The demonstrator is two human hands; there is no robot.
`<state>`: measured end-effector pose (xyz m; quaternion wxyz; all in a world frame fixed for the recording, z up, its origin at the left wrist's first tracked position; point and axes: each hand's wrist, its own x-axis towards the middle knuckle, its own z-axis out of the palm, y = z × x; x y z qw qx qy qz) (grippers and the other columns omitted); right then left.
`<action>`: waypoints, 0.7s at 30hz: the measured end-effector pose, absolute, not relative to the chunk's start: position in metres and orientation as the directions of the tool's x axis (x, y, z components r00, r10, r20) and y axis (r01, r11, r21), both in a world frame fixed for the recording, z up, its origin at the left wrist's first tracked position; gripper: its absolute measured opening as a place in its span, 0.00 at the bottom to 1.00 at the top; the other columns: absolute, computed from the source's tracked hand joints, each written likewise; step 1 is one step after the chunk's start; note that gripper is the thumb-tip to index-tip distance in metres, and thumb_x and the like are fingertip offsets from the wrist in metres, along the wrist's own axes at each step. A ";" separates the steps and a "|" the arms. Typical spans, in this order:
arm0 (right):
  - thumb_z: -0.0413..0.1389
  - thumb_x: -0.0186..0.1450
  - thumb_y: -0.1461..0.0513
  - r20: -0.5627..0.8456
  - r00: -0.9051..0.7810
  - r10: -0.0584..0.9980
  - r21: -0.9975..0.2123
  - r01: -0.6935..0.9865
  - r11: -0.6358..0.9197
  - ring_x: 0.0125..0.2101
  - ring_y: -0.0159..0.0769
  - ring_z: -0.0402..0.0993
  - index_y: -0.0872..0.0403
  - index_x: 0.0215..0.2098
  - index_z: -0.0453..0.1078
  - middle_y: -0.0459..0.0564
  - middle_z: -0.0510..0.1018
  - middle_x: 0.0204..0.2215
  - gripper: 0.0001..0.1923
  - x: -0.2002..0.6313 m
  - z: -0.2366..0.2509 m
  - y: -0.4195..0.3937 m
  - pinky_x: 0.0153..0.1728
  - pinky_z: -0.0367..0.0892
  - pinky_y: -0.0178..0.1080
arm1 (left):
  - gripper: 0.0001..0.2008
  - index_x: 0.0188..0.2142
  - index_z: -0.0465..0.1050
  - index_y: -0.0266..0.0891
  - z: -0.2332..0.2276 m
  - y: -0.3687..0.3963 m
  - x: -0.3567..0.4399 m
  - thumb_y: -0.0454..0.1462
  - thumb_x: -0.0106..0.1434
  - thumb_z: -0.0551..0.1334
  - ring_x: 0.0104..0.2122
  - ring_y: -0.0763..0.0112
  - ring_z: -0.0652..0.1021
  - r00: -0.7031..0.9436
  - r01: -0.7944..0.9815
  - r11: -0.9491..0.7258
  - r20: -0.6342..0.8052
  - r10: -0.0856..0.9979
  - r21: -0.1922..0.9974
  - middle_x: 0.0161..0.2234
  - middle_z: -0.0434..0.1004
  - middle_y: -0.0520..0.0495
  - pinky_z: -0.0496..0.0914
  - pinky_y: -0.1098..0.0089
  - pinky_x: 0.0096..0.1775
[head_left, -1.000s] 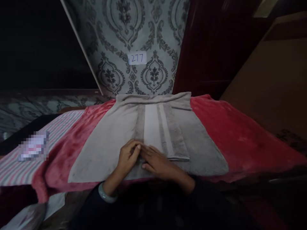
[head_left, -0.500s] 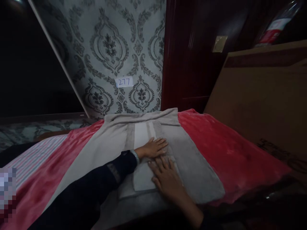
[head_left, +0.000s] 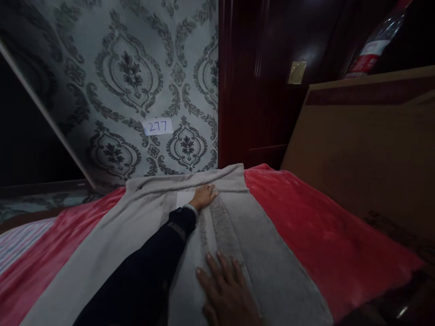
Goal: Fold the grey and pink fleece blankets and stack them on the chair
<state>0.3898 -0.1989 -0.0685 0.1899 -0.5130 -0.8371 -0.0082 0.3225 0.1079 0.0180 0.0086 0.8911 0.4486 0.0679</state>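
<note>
Head view: a folded striped cloth is lying on a grey blanket.
Left hand is resting open, palm down, near the cloth's far end; right hand is lying open, fingers spread, over the nearer part.

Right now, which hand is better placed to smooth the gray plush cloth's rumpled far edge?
Probably the left hand: it's near the rumpled far edge; the right hand is much farther away.
</note>
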 end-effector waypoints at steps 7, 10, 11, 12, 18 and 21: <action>0.57 0.67 0.44 0.423 -0.455 0.784 -0.037 0.856 0.516 0.64 0.63 0.63 0.40 0.75 0.43 0.56 0.59 0.69 0.44 0.389 -0.093 -0.185 0.57 0.65 0.66 | 0.18 0.52 0.74 0.36 0.012 0.125 0.332 0.44 0.73 0.54 0.57 0.55 0.71 0.499 0.838 -0.534 0.239 0.833 0.113 0.54 0.75 0.36 0.64 0.59 0.57; 0.54 0.69 0.43 0.358 -0.444 0.822 -0.091 0.859 0.504 0.66 0.63 0.59 0.39 0.74 0.43 0.55 0.55 0.71 0.41 0.389 -0.082 -0.188 0.57 0.65 0.67 | 0.16 0.48 0.76 0.36 0.010 0.131 0.332 0.42 0.73 0.54 0.53 0.54 0.75 0.478 0.851 -0.509 0.210 0.853 0.131 0.50 0.78 0.35 0.68 0.59 0.53; 0.53 0.70 0.43 0.331 -0.436 0.837 -0.120 0.860 0.496 0.66 0.63 0.57 0.39 0.74 0.43 0.55 0.54 0.71 0.40 0.389 -0.075 -0.190 0.58 0.64 0.67 | 0.16 0.47 0.77 0.35 0.011 0.133 0.332 0.42 0.73 0.54 0.51 0.53 0.76 0.474 0.854 -0.502 0.198 0.858 0.136 0.49 0.78 0.35 0.69 0.59 0.51; 0.52 0.70 0.44 0.307 -0.430 0.849 -0.150 0.859 0.489 0.67 0.63 0.55 0.39 0.74 0.43 0.54 0.52 0.72 0.39 0.389 -0.068 -0.193 0.58 0.63 0.68 | 0.16 0.47 0.77 0.35 0.013 0.135 0.333 0.42 0.72 0.55 0.50 0.53 0.77 0.474 0.854 -0.501 0.189 0.860 0.141 0.48 0.79 0.35 0.70 0.59 0.51; 0.50 0.74 0.52 0.228 -0.352 0.908 -0.290 0.865 0.409 0.72 0.57 0.42 0.37 0.74 0.44 0.47 0.44 0.74 0.34 0.389 -0.031 -0.213 0.66 0.47 0.69 | 0.19 0.57 0.72 0.34 0.030 0.112 0.326 0.38 0.73 0.53 0.59 0.58 0.72 0.520 0.818 -0.556 0.224 0.824 0.147 0.57 0.74 0.34 0.64 0.61 0.60; 0.49 0.74 0.52 0.196 -0.337 0.921 -0.319 0.866 0.385 0.72 0.56 0.40 0.39 0.74 0.47 0.48 0.45 0.74 0.32 0.388 -0.024 -0.216 0.67 0.43 0.69 | 0.27 0.68 0.60 0.37 0.029 0.086 0.309 0.44 0.72 0.53 0.68 0.54 0.59 0.567 0.792 -0.599 0.225 0.793 0.115 0.69 0.59 0.35 0.53 0.54 0.67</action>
